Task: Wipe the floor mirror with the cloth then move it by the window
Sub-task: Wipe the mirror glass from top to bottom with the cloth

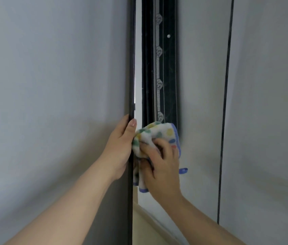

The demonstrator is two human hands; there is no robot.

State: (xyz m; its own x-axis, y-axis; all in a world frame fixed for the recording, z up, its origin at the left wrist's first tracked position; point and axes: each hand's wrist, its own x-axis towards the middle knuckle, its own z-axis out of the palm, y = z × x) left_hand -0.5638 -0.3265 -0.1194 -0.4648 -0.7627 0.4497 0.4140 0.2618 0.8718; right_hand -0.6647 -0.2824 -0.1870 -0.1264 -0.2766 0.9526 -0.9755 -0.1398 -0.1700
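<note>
Right hand clutches cloth on mirror beside left hand gripping its edge.

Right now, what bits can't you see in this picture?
Head view:
- Top and bottom of the mirror: cut off by the picture's edges.
- Most fingers of the left hand: hidden by its own back and the mirror's dark frame.
- Middle of the cloth: covered by the right hand.
- Smudges on the glass: too faint to tell.

Plain pale grey wall to the left, matching wall far right, beige strip low between them.
</note>
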